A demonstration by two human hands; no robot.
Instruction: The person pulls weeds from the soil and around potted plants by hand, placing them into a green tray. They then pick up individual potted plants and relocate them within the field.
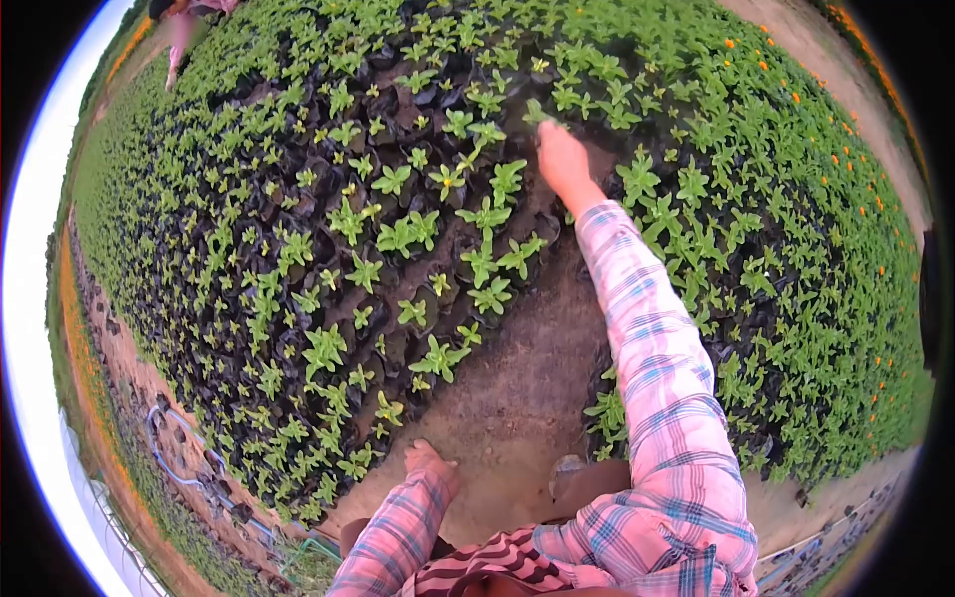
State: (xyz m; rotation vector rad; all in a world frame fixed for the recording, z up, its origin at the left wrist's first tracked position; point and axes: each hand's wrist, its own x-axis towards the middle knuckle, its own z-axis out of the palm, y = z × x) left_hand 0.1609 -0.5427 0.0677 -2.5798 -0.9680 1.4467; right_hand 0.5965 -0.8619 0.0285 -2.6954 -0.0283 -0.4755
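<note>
My right hand (564, 157) reaches far forward over the bed, its fingers closed at a small green seedling (535, 112) whose leaves show just past the fingertips. The roots or bag of that seedling are hidden. Low in the view, close to my body, my left hand (431, 466) hangs over bare soil with its fingers a little apart and nothing visible in it. Leafy seedlings (440, 358) in black plastic grow bags (398, 164) stand just beyond the left hand.
A strip of bare ground (507, 368) runs between the bagged plants. Denser plants with orange flowers (794, 98) fill the right side. A blue hose (164, 463) curves at the lower left. Another person (181, 35) bends over the bed at the top left.
</note>
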